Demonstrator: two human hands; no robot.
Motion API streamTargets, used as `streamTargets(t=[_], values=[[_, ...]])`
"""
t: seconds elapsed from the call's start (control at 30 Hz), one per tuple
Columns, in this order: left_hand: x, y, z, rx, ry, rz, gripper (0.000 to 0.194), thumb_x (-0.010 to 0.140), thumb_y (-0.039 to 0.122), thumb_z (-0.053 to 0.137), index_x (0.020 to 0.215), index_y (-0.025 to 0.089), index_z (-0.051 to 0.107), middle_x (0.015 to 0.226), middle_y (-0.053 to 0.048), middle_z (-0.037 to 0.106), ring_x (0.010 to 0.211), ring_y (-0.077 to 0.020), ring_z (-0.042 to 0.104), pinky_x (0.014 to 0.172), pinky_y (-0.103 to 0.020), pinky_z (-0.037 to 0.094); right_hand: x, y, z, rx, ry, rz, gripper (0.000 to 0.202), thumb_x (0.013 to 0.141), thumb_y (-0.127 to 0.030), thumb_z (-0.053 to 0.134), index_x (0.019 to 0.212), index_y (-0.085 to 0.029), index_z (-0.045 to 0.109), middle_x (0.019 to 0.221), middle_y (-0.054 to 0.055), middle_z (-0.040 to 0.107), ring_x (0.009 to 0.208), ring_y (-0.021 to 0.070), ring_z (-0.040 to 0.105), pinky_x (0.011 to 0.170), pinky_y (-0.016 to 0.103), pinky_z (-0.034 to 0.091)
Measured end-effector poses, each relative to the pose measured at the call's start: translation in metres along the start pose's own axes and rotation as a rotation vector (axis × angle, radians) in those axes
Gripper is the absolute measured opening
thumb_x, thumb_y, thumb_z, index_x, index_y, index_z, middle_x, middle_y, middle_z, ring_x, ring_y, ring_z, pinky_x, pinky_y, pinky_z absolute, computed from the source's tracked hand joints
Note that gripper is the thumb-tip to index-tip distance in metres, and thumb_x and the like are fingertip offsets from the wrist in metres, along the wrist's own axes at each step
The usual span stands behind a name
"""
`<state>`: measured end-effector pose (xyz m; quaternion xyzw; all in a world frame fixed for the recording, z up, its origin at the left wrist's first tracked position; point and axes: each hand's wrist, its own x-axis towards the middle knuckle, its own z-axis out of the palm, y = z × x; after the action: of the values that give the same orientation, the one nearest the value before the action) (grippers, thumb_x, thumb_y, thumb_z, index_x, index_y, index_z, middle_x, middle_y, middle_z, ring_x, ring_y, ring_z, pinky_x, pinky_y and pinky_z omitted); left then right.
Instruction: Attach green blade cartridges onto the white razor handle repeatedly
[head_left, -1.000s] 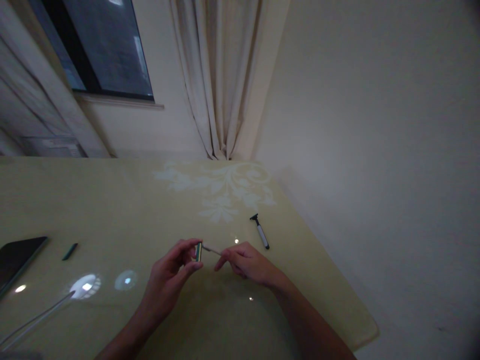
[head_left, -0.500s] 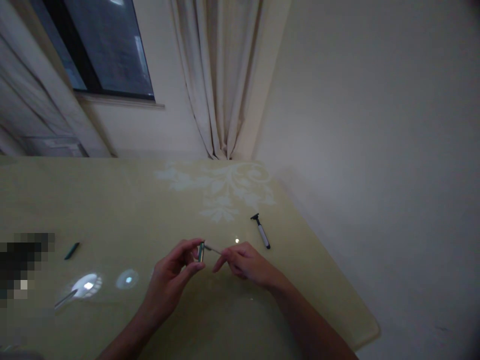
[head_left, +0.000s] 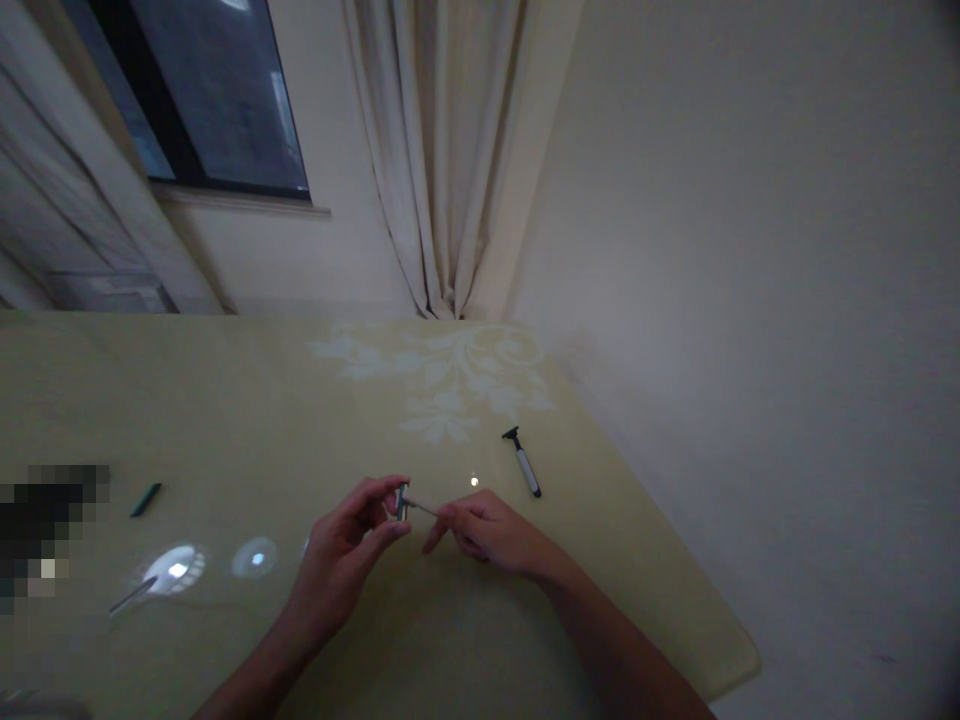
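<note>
Between the fingertips and thumb of my left hand (head_left: 349,550) is a small greenish razor head (head_left: 403,502), held upright above the table. My right hand (head_left: 491,530) pinches a thin, pale stick (head_left: 424,508), whose far tip meets the face of the razor head. What the tip is made of is too small to tell. Behind my right hand, a razor with a black head and grey handle (head_left: 527,470) lies on the table.
The glossy yellowish table (head_left: 247,410) has a rounded corner at the right. A small dark green piece (head_left: 145,499) lies at the left, with a thin grey stick (head_left: 133,596) nearer. A blurred dark object (head_left: 45,530) is at the left edge. Curtains and walls stand behind.
The tip of the stick has moved slightly down along the razor head, and my right hand has shifted a little. My left hand keeps its hold.
</note>
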<state>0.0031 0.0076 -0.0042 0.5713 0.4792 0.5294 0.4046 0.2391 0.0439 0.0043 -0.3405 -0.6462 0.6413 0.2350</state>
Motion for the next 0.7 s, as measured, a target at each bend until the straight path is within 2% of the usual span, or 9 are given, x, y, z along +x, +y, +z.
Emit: streamTargets(t=[0.17, 0.43, 0.7], values=[[0.0014, -0.0008, 0.0009, 0.01, -0.003, -0.001, 0.032, 0.084, 0.03, 0.081, 0.115, 0.024, 0.08, 0.083, 0.0, 0.069, 0.072, -0.0158, 0.067, 0.067, -0.025, 0.055, -0.0007, -0.0017, -0.0054, -0.036, 0.02, 0.009, 0.071, 0.1, -0.075, 0.053, 0.101, -0.012, 0.085, 0.051, -0.009, 0.033, 0.046, 0.0082, 0.028, 0.049, 0.024, 0.024], [-0.0005, 0.0027, 0.0021, -0.005, -0.005, 0.017, 0.032, 0.084, 0.027, 0.08, 0.116, 0.027, 0.08, 0.081, 0.002, 0.066, 0.071, -0.0145, 0.065, 0.067, -0.023, 0.053, 0.0004, -0.001, -0.0008, 0.004, 0.017, -0.025, 0.07, 0.103, -0.072, 0.051, 0.099, -0.011, 0.084, 0.05, -0.009, 0.032, 0.046, 0.0078, 0.027, 0.049, 0.024, 0.023], [-0.0023, 0.0047, 0.0037, -0.037, -0.001, 0.012, 0.031, 0.084, 0.026, 0.081, 0.115, 0.027, 0.081, 0.079, 0.002, 0.065, 0.071, -0.0143, 0.064, 0.067, -0.023, 0.054, -0.0013, -0.0011, -0.0053, -0.022, -0.007, -0.023, 0.065, 0.106, -0.067, 0.051, 0.1, -0.012, 0.085, 0.05, -0.009, 0.033, 0.046, 0.008, 0.028, 0.05, 0.024, 0.024]])
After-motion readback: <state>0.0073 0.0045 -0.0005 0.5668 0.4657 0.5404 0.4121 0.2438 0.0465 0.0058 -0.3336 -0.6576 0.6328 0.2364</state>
